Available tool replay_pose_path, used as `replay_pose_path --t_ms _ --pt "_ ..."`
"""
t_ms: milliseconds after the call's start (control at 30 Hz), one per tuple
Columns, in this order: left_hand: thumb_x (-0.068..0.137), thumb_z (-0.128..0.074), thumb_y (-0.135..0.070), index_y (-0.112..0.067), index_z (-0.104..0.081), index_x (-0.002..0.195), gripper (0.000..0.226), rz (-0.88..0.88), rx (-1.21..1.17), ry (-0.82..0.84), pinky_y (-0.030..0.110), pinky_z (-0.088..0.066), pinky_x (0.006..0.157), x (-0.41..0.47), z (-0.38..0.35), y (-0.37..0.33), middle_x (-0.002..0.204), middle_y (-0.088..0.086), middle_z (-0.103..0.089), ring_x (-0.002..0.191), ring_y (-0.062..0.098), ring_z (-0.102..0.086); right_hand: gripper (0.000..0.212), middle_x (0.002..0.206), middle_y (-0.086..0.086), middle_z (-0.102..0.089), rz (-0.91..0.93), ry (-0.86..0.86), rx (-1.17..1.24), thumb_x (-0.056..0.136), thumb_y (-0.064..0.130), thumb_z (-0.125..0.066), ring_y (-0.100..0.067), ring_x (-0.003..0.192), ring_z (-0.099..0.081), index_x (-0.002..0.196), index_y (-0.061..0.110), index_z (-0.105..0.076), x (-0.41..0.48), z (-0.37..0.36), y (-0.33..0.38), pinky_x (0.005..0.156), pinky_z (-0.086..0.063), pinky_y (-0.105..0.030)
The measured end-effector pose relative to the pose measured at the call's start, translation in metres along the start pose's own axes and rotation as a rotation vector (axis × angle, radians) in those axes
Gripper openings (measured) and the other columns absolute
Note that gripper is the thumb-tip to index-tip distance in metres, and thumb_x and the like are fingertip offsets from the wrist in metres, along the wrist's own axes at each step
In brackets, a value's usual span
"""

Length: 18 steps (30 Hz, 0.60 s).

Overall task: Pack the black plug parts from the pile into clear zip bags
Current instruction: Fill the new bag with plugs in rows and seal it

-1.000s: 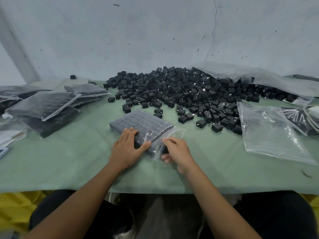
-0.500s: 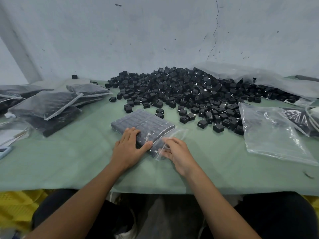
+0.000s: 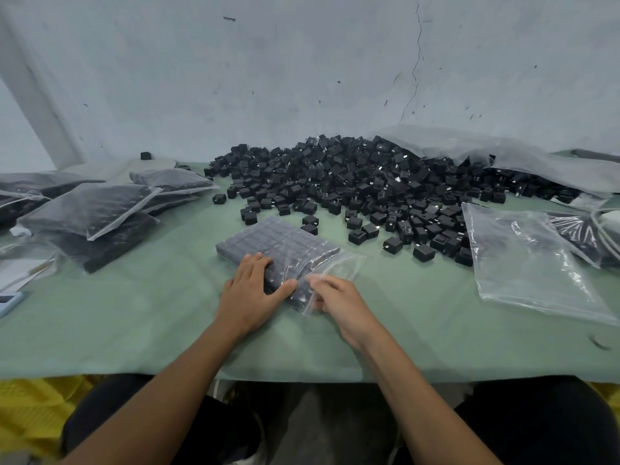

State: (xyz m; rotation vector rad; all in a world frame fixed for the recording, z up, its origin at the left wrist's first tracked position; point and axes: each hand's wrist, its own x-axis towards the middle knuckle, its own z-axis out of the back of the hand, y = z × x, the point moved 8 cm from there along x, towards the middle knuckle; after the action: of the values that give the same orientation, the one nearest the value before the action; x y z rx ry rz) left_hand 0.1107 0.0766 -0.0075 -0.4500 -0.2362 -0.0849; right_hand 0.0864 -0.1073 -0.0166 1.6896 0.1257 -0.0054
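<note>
1. Little separates this moment from half a second ago. The left hand stays flat on the filled bag, and the right hand has shifted only slightly at the bag's mouth.
2. The left hand is spread, fingers straight, pressing on the near end of the bag with the thumb reaching toward the right hand.
3. The right hand, fingers curled, pinches the clear loose flap at the bag's mouth, just beside the left thumb.
4. The bag lies flat on the green table, its parts in neat rows, just in front of the pile.
5. Packed bags are stacked at the left, and empty bags lie at the right.
6. The right fingertips are blurred, and it cannot be told whether the zip is closed.
7. A plastic sack covers the pile's far right side, and items at both table edges are cut off by the frame.
</note>
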Motion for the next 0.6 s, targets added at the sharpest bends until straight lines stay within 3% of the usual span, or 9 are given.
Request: replay_pose_path --t_ms 133,267,433,600 --pt "0.075 -0.030 -0.092 -0.032 -0.036 0.148 0.094 0.008 -0.019 0.000 0.048 -0.026 0.118 0.001 -0.001 0.002 0.166 -0.007 -0.022 0.155 0.012 -0.010 0.022 0.077 -0.004 -0.061 0.021 -0.028 -0.052 0.097 0.018 -0.056 -0.015 0.071 -0.055 0.099 0.004 -0.073 0.003 0.004 -0.004 0.078 -0.052 -0.039" --pt "0.073 -0.035 -0.092 -0.034 -0.038 0.145 0.092 0.021 -0.043 0.001 0.050 -0.027 0.118 0.003 -0.001 0.004 0.164 -0.008 -0.026 0.154 0.012 -0.014 0.021 0.074 0.001 -0.065 0.038 -0.046 -0.133 0.090 0.029 -0.057 -0.014 0.072 -0.060 0.097 0.018 -0.072 0.004 0.006 -0.008 0.086 -0.055 -0.047" --pt "0.073 -0.044 -0.092 -0.036 -0.044 0.134 0.082 0.061 -0.122 -0.035 0.052 -0.037 0.108 0.009 0.001 0.004 0.142 -0.009 -0.045 0.135 0.018 -0.043 0.019 0.075 0.002 -0.066 0.053 -0.069 -0.165 0.082 0.036 -0.057 -0.015 0.075 -0.061 0.086 0.022 -0.069 0.002 0.009 -0.007 0.087 -0.053 -0.051" --pt "0.068 -0.044 -0.096 -0.036 -0.039 0.138 0.092 0.130 -0.147 -0.074 0.046 -0.030 0.110 0.012 -0.005 0.000 0.141 -0.012 -0.039 0.134 0.014 -0.037 0.009 0.068 0.005 -0.063 0.045 -0.095 -0.151 0.075 0.035 -0.059 -0.013 0.070 -0.059 0.067 0.030 -0.059 0.001 0.011 -0.009 0.082 -0.054 -0.047"
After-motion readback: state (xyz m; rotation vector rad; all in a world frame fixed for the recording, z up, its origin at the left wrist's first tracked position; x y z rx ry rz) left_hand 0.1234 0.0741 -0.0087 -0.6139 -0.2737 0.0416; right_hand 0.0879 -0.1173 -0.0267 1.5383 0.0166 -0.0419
